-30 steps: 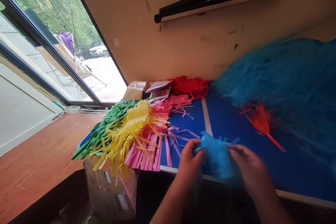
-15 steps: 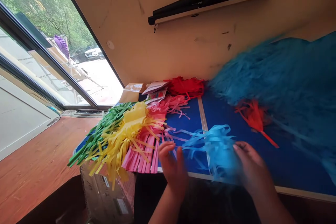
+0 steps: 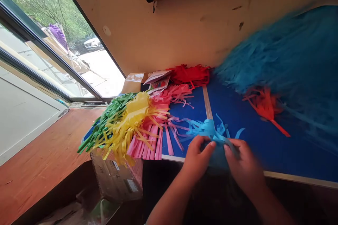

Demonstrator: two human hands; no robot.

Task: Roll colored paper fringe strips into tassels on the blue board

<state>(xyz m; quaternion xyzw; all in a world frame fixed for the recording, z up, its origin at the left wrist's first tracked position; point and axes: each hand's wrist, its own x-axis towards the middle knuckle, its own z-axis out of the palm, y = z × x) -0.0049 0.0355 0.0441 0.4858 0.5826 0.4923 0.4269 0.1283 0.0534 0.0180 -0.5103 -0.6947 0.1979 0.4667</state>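
Observation:
A light blue fringed paper piece (image 3: 208,132) lies at the near edge of the dark blue table (image 3: 237,116). My left hand (image 3: 197,156) pinches its left side with fingers closed. On the right side my right hand (image 3: 241,167) grips the same piece. The cut strips fan out upward and to the left, beyond my fingers.
Green (image 3: 111,117), yellow (image 3: 132,121) and pink fringed paper bundles (image 3: 151,139) overhang the table's left end. Red fringes (image 3: 190,74) lie at the back, an orange-red piece (image 3: 265,107) to the right. A big blurred blue heap (image 3: 285,59) fills the right. A cardboard box (image 3: 116,179) stands below.
My left hand had let go half a second ago; it now grips the blue piece again. Both hands have drawn together on it. The view has tilted down a little.

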